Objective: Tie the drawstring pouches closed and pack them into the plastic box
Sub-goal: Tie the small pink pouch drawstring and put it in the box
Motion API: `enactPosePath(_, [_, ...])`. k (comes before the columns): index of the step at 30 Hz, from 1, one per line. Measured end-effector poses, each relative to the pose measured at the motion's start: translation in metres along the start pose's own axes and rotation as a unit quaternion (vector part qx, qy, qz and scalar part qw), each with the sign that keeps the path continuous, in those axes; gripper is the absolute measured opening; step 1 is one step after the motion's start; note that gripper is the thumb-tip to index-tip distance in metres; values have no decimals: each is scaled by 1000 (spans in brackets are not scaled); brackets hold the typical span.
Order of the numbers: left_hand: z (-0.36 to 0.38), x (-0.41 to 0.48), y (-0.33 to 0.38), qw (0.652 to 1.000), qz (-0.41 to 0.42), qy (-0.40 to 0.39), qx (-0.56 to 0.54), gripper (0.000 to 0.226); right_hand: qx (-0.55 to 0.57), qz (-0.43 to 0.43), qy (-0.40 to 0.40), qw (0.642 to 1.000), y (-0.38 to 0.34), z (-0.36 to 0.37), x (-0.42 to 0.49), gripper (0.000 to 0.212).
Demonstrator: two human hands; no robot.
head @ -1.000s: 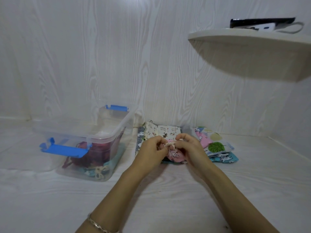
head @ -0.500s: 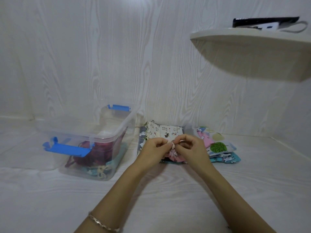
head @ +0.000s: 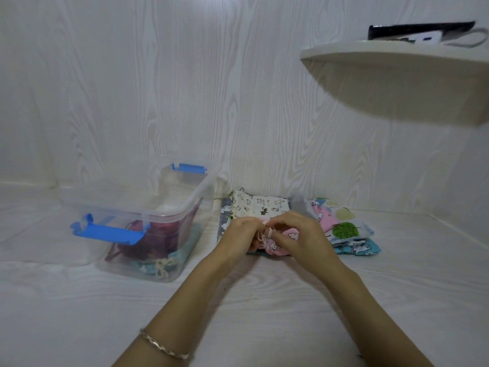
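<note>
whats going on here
A person is tying the cream drawstring of a pink pouch, left hand and right hand both pinching it. More patterned pouches lie flat behind it. The clear plastic box on the left holds a few packed pouches, one dark red.

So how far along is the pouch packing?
Done: a dark red pouch and a teal pouch lie in the clear plastic box. In hand: the left hand and right hand pinch the drawstring of a pink pouch. Left: stacks including a cream animal-print pouch and a tree-print pouch, unpacked.
</note>
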State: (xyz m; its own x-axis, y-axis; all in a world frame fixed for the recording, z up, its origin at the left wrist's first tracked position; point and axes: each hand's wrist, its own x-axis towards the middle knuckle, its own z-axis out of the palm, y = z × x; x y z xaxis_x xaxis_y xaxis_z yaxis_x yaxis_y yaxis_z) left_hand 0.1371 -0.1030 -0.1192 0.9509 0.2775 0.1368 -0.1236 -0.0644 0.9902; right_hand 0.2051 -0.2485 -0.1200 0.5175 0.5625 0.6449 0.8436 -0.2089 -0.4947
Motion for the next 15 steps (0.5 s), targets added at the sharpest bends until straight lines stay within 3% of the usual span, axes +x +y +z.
enactPosePath(5, [0,0,-2,1000,11,2,8,25,-50,-38,-2,998,1,0,0,8])
enactPosePath(7, [1,0,-1,999,29,-9,12,22,-1,9,24,1000,-5,2,-1,13])
enactPosePath(8, [1,-1,-1,999,38,-14,13,22,85,74,45,993,-9,5,0,15])
enactPosePath(9, [1,0,-2,999,44,-16,15,22,208,155,70,963,-12,7,2,16])
enactPosePath(11, [1,0,-4,998,59,-20,25,18,443,317,93,834,-10,10,7,18])
enactPosePath(12, [1,1,-6,997,68,-22,33,13,514,370,84,769,-7,9,8,21])
enactPosePath(13, [0,2,-8,996,80,-21,46,8,545,407,63,730,-5,9,9,25])
enactPosePath(15, [0,2,-12,991,102,-8,86,6,548,426,31,719,-1,9,8,29])
